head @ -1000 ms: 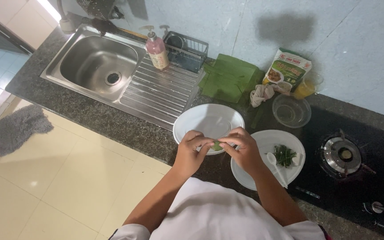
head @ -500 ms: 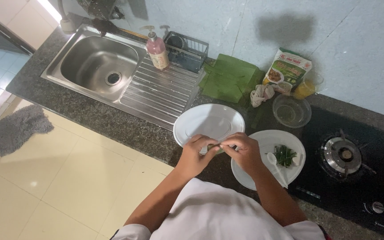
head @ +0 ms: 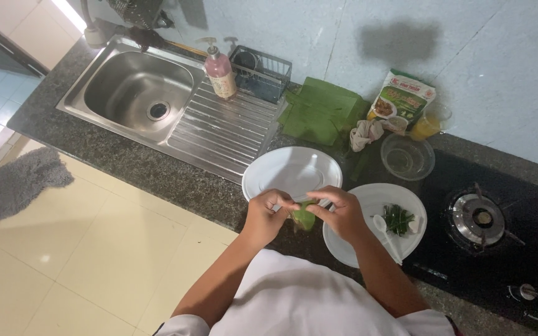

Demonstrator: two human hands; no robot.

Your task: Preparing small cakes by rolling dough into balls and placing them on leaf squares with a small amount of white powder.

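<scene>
Head view, looking down at a dark speckled stone counter [head: 157,177].

Left hand [head: 268,211]: fingers curled, tips pinched on the left edge of a small folded green leaf piece [head: 304,216]. Right hand [head: 342,213]: fingers curled, tips pinched on the right edge of the same leaf piece. The leaf piece is held between both hands, just above the counter edge, at 6 o'clock of the empty round white plate [head: 292,172] and at 9 o'clock of the second round white plate [head: 368,199].

Second plate carries chopped green herbs [head: 397,218] and a white spoon [head: 386,231]; the spoon lies at 7 o'clock of the herbs.

Clear glass bowl [head: 407,157]: at 12 o'clock of the second plate. Stack of green banana leaves [head: 319,112]: at 12 o'clock of the empty plate. Crumpled beige cloth [head: 365,133] just beside the stack, at its 4 o'clock. Green and white food packet [head: 403,99] leans against the wall; a glass of orange liquid [head: 431,122] sits at its 3 o'clock.

Stainless steel sink [head: 133,90] with ribbed drainboard: far at 10 o'clock of the hands. Pink soap pump bottle [head: 220,71] and dark wire rack [head: 261,71] on its rear edge. Black gas hob [head: 487,224]: at 3 o'clock of the hands. Grey floor mat [head: 23,180] on the cream tiles.
</scene>
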